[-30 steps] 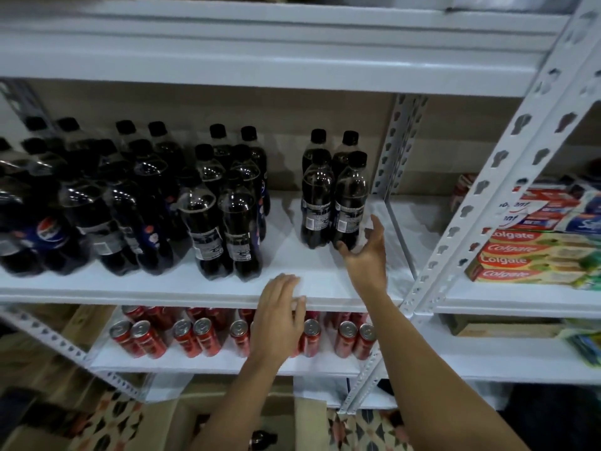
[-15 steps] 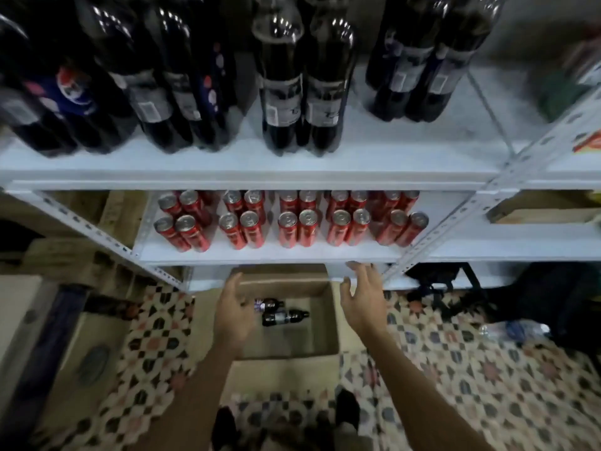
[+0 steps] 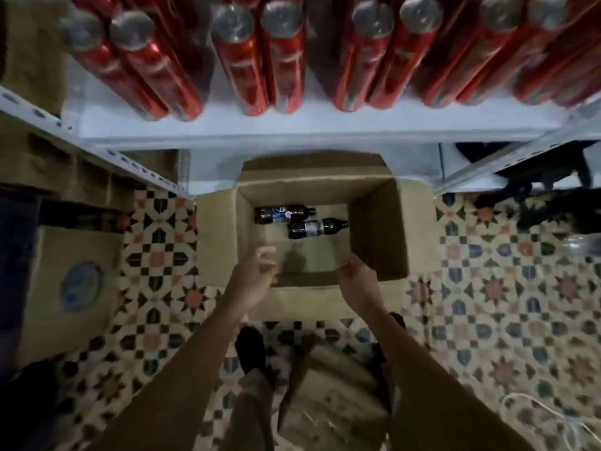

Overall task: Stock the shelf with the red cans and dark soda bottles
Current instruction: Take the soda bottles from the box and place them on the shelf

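Now | two soda bottles (image 3: 300,219) in box (image 3: 377,232) | left hand (image 3: 255,275), right hand (image 3: 354,278) loosely curled, empty

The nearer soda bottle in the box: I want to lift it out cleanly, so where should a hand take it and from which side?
Probably round the labelled middle of the nearer soda bottle, coming straight down from above. It lies flat on the floor of the cardboard box, cap to the right, with the box walls closing off its sides. The right hand, open and empty, hovers closest.
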